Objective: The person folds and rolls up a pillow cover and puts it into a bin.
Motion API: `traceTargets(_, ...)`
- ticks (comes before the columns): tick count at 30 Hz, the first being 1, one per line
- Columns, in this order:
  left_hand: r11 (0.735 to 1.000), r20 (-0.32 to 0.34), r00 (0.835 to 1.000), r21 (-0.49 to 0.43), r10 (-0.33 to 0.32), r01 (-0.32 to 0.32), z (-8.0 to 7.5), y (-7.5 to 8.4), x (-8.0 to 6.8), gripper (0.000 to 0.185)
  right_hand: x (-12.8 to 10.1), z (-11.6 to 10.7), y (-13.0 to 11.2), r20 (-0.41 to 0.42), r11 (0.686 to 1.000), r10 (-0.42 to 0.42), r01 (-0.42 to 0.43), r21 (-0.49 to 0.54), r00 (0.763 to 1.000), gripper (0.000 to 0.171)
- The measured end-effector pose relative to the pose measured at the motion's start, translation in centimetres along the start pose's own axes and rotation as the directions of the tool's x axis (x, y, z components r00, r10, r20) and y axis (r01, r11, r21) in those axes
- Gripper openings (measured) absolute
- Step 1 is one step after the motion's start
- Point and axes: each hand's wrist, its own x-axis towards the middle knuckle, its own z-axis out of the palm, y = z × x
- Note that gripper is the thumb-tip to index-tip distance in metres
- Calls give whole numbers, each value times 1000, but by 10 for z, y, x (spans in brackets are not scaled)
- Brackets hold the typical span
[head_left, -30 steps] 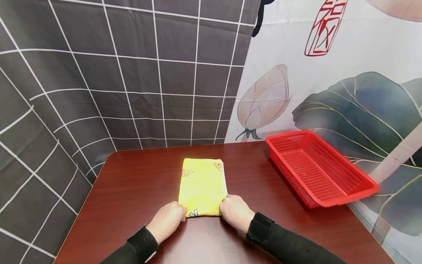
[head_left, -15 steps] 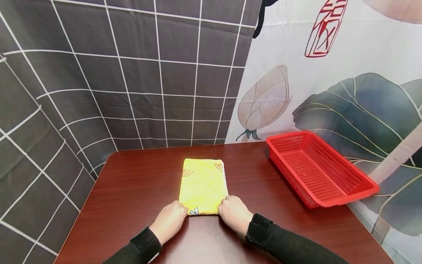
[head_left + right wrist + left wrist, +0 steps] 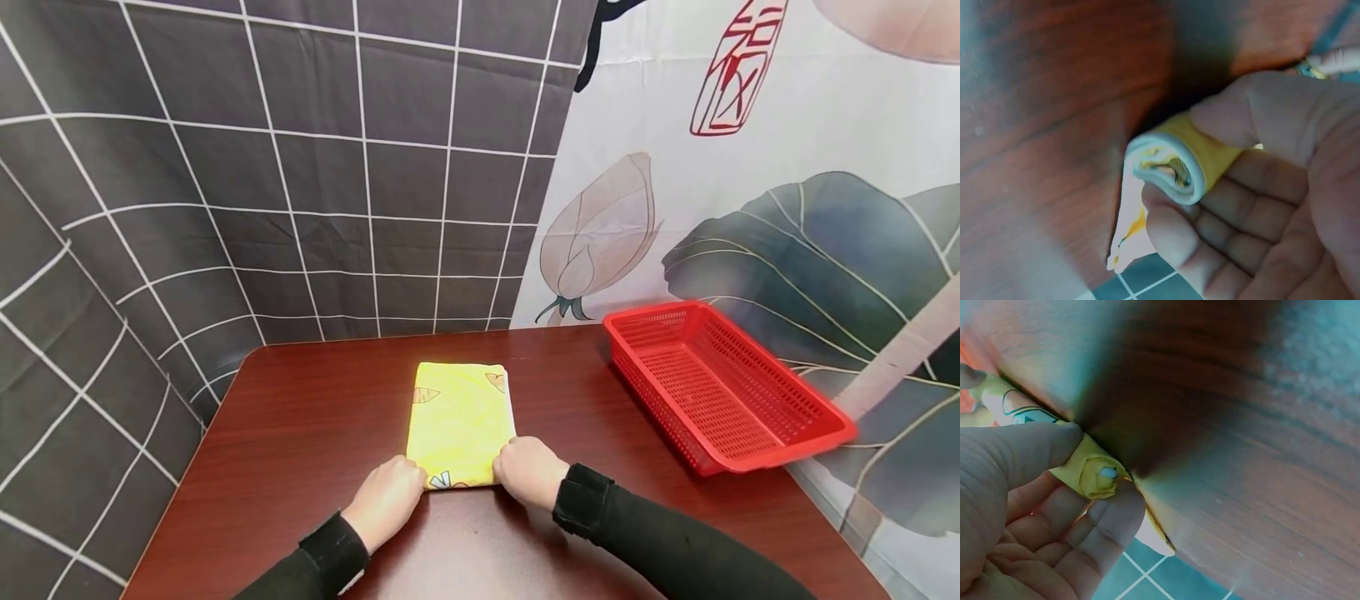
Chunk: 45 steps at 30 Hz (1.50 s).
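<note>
Both hands, left hand [image 3: 386,500] and right hand [image 3: 528,471], pinch the yellow towel [image 3: 459,417]'s rolled near edge. It lies mid-frame on the tabletop [image 3: 300,433].

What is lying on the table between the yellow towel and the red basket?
Nothing: in the head view only bare brown table separates the yellow towel from the red basket. Both hands are at the towel's near end.

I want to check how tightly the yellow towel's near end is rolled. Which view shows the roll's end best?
The right wrist view: the rolled end faces the camera, its spiral layers plain between the right hand's thumb and fingers. The left wrist view shows a smaller, tighter end. The head view shows only the flat towel; hands hide the roll.
</note>
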Motion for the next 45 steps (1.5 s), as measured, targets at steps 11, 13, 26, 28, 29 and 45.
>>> traceTargets(11, 999, -26, 1000, 40, -2, 3, -1, 4, 0, 20, 13, -6, 24, 186, 960, 15, -66, 272, 982, 24)
traceTargets(13, 999, -35, 999, 48, 10, -8, 0, 3, -1, 19, 14, -5, 25, 192, 946, 29, -89, 312, 981, 25)
traceTargets(26, 991, -54, 994, -106, -91, 85, 11, -6, -2, 34, 34, 5, 35, 246, 896, 202, -280, 344, 948, 37)
traceTargets(28, 981, -4, 991, -138, -137, 135, 9, -7, -2, 33, 34, 7, 37, 244, 888, 244, -317, 333, 939, 35)
traceTargets(29, 975, 20, 987, -152, -161, 162, 8, -8, -1, 31, 33, 9, 37, 239, 884, 262, -332, 330, 935, 34)
traceTargets(45, 864, 156, 949, -395, -273, 313, -4, -25, -1, 20, 30, 18, 41, 207, 840, 274, -338, 423, 939, 30)
